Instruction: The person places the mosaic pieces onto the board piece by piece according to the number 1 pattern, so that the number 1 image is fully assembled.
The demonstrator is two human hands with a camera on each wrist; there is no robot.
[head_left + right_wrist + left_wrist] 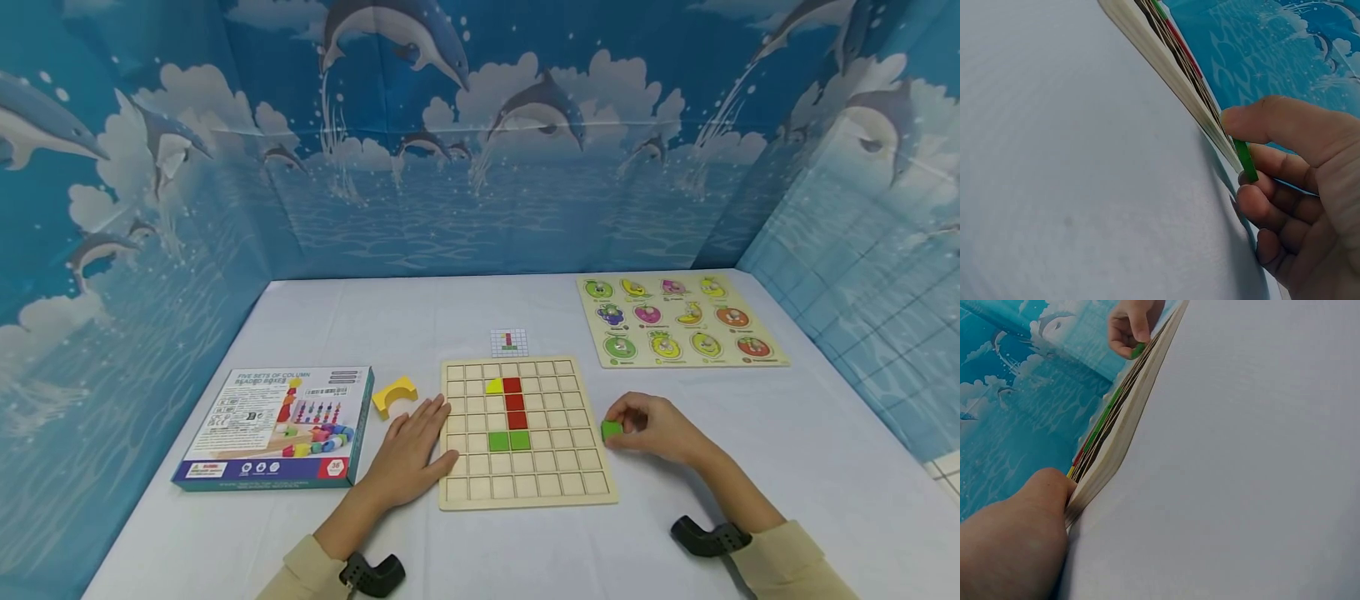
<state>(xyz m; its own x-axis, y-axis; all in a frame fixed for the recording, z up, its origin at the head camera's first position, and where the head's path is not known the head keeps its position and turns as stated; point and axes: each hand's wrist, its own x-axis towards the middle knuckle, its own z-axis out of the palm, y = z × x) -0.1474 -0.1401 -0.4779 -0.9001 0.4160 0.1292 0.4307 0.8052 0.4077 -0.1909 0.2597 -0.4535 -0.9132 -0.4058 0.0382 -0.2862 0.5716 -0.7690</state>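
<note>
Between thumb and fingers, my right hand (652,427) pinches a green square tile (611,429), just off the right edge of the wooden grid board (555,492). The same tile (1246,161) shows edge-on in the right wrist view. My left hand (408,450) lies with straight fingers along the board's left edge, its thumb over the rim. On the grid sit a yellow tile (495,386), a column of red tiles (515,402) and two green tiles (508,441) side by side below them. Behind the board lies a small pattern card (517,350) with a similar coloured figure.
A yellow arch block (393,393) lies by the left fingertips. Farther left is a flat toy box (262,433). A fruit picture board (693,329) lies at the back right. Dolphin-print cloth (480,217) surrounds the white table. Each wrist wears a black device (708,537).
</note>
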